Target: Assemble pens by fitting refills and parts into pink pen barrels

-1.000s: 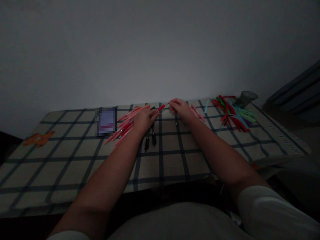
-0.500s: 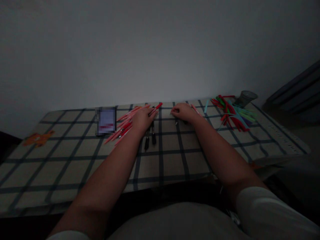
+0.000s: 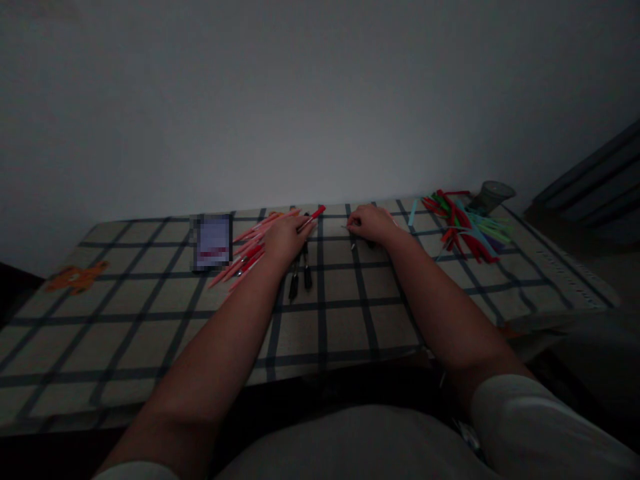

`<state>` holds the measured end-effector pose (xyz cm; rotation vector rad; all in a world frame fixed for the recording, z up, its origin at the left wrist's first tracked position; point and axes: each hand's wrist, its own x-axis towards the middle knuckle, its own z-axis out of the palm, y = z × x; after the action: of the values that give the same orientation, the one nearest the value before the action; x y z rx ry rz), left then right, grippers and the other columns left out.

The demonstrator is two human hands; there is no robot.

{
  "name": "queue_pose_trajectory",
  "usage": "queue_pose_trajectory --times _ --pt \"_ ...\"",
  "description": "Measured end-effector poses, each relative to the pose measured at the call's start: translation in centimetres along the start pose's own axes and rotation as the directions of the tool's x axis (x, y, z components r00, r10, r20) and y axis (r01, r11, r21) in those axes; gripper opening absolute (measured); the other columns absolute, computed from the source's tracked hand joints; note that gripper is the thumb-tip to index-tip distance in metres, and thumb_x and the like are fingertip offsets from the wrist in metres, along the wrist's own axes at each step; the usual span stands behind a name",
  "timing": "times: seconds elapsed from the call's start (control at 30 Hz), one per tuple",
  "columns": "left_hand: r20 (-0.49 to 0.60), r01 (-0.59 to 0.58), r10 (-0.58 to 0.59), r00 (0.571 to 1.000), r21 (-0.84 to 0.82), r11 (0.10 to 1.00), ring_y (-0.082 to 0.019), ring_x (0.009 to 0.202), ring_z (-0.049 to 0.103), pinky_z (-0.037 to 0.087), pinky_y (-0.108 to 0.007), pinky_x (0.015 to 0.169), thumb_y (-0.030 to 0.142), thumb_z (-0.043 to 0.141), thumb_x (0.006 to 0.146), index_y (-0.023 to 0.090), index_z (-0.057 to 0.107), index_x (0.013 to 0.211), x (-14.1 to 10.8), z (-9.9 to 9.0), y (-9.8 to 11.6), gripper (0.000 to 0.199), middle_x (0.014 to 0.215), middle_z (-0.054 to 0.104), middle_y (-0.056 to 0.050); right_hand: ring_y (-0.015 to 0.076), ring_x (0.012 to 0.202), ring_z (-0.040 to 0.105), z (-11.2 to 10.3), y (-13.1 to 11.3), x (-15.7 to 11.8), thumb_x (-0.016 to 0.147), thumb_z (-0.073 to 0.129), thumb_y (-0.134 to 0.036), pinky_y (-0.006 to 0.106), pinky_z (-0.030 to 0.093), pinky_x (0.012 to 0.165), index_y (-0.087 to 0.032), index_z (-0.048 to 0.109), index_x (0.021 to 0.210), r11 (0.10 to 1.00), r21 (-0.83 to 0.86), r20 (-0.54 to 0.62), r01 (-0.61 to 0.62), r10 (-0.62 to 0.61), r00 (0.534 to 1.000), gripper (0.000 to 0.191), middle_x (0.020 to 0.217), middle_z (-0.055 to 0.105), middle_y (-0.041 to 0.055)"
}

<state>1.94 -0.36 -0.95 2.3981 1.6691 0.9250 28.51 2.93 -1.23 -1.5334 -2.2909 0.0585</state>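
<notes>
My left hand [image 3: 285,240] is closed around a red-ended pen [image 3: 318,212], which points up and to the right from between thumb and fingers. Below that hand, two black pens [image 3: 294,287] lie on the cloth. A loose pile of pink and red pens [image 3: 247,253] spreads out along its left side. My right hand [image 3: 371,223] is closed in a pinch, and a thin tip sticks out to the left of the fingertips; what it belongs to is too small to make out. Just under the right hand lies a small dark item with a pale end [image 3: 353,247], partly hidden.
A checked cloth [image 3: 345,327] covers the table. Left of the pens lies a phone-like device [image 3: 214,240], partly blurred out. Colourful strips [image 3: 465,230] are heaped at the right beside a dark cup [image 3: 493,193]. A wall rises behind the table.
My right hand has shifted slightly to the right, and a thin tip now shows at its fingers. My left hand stays in place with the red-ended pen.
</notes>
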Motion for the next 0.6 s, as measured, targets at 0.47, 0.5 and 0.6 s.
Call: queue_pose_trajectory --times 0.47,0.5,0.6 --pt "0.114 -0.08 0.071 0.991 0.083 0.993 -0.026 0.109 0.071 0.052 -0.035 0.094 0.05 0.057 0.101 0.034 0.077 0.127 -0.1 0.0 0.1 0.036 0.112 0.08 -0.006 0.0203 0.087 0.062 -0.6 -2.7 0.0 0.088 0.068 -0.037 0.032 0.046 0.079 -0.019 0.079 0.101 0.814 0.576 -0.158 0.078 0.018 0.987 0.025 0.096 0.074 0.0075" --pt "0.11 -0.082 0.073 0.991 0.08 0.993 -0.026 0.109 0.071 0.052 -0.035 0.094 0.05 0.058 0.101 0.034 0.077 0.127 -0.2 0.0 0.1 0.036 0.112 0.08 -0.006 0.0203 0.087 0.062 -0.6 -2.7 0.0 0.088 0.069 -0.037 0.032 0.046 0.08 -0.019 0.079 0.1 0.806 0.586 -0.153 0.082 0.011 0.988 0.024 0.096 0.075 0.0075" --pt "0.116 -0.093 0.084 0.99 0.078 0.993 -0.026 0.112 0.071 0.052 -0.035 0.094 0.048 0.058 0.101 0.033 0.077 0.128 -0.1 0.0 0.2 0.035 0.112 0.08 -0.006 0.0204 0.087 0.063 -0.7 -2.8 -0.1 0.087 0.07 -0.037 0.032 0.046 0.08 -0.019 0.079 0.097 0.783 0.617 -0.143 0.081 0.01 0.99 0.023 0.094 0.075 0.0074"
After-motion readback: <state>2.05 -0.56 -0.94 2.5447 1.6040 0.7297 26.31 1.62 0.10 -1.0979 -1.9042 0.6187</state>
